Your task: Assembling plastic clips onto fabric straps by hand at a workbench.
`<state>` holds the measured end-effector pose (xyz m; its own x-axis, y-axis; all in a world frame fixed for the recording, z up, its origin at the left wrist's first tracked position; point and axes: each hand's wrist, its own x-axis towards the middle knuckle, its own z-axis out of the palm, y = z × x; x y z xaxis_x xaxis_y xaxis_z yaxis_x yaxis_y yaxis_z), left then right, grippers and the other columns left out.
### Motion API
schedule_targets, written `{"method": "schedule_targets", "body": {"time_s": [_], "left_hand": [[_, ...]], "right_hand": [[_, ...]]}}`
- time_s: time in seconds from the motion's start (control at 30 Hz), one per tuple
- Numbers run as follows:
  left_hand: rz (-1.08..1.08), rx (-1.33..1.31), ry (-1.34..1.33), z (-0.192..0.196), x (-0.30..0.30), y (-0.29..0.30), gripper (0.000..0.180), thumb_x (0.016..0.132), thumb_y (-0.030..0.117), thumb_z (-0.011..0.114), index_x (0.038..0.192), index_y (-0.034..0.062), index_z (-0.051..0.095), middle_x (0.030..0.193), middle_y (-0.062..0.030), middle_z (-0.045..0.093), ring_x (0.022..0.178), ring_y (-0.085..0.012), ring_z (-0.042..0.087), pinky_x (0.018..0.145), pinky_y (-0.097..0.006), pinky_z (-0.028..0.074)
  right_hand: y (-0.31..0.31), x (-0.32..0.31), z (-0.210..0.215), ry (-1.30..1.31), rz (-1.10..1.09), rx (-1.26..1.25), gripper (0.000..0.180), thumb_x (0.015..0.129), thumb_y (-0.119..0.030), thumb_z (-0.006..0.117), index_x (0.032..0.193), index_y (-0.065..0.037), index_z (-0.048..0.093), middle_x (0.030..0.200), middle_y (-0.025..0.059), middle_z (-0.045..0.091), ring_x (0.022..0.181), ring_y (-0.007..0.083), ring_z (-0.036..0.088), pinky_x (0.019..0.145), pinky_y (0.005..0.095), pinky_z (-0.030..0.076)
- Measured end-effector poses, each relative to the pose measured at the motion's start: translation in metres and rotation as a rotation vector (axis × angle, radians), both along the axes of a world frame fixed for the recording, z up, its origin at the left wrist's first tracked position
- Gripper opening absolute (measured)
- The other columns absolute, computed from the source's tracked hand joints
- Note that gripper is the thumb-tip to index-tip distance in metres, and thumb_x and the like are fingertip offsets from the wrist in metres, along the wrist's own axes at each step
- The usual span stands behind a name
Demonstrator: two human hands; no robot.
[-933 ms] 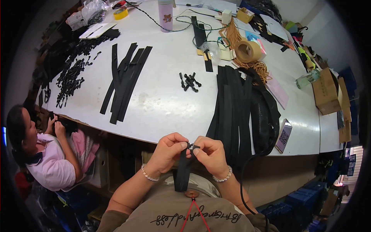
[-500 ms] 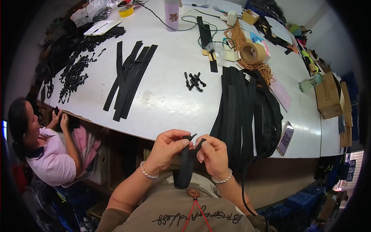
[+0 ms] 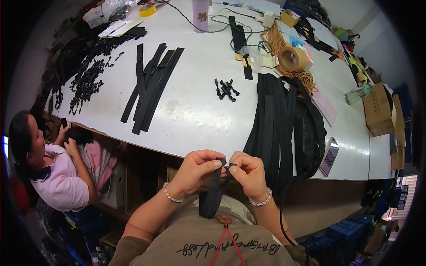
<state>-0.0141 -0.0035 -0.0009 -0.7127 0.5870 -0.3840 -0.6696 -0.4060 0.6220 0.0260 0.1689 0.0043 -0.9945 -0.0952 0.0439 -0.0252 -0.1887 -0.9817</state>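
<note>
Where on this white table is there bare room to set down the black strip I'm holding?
The widest bare patch of the white table lies between the fanned black strips on the left and the long strip pile on the right, below the small black sliders. The far edge, around the tape roll and bottle, is crowded.

We record a white table (image 3: 195, 111) as the landmark. On it: black zipper strips (image 3: 151, 86) toward its left, small black sliders (image 3: 226, 88) at centre, a larger black stack of strips (image 3: 275, 119) to the right. At its far edge stand a pink bottle (image 3: 200, 14) and a yellow tape roll (image 3: 147, 9); a tan tape roll (image 3: 290, 57) lies further right. Below its near edge, the held zipper strip (image 3: 213, 188) is black.
</note>
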Motion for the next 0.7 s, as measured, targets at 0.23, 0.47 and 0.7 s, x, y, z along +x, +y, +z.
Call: {"method": "schedule_targets", "body": {"time_s": [0.23, 0.47, 0.7], "left_hand": [[-0.006, -0.102, 0.172, -0.004, 0.004, -0.001, 0.016, 0.082, -0.001, 0.058, 0.098, -0.0027, 0.058, 0.092, -0.0091, 0.062, 0.083, -0.0120, 0.061, 0.076, -0.024, 0.051], [0.078, -0.164, 0.232, 0.000, 0.009, 0.001, 0.021, 0.076, -0.007, 0.062, 0.095, -0.0004, 0.055, 0.085, -0.0014, 0.057, 0.075, -0.0034, 0.053, 0.070, -0.017, 0.046], [0.173, -0.219, 0.331, 0.001, 0.012, 0.008, 0.027, 0.073, -0.010, 0.063, 0.096, 0.0011, 0.053, 0.085, -0.0003, 0.053, 0.074, -0.0019, 0.049, 0.068, -0.015, 0.043]], "right_hand": [[-0.013, 0.008, 0.014, -0.215, -0.173, -0.124, 0.004, 0.080, 0.006, 0.057, 0.078, 0.003, 0.058, 0.078, 0.0000, 0.054, 0.065, 0.0019, 0.048, 0.056, 0.0144, 0.037], [-0.008, 0.008, 0.008, -0.210, -0.139, -0.038, 0.013, 0.080, 0.003, 0.062, 0.092, 0.005, 0.062, 0.075, 0.0042, 0.062, 0.058, 0.0035, 0.054, 0.051, 0.0149, 0.043], [-0.010, 0.007, 0.005, -0.242, -0.170, -0.101, 0.012, 0.078, 0.003, 0.063, 0.090, 0.005, 0.061, 0.075, 0.0061, 0.063, 0.056, 0.0052, 0.056, 0.050, 0.0160, 0.046]]}}
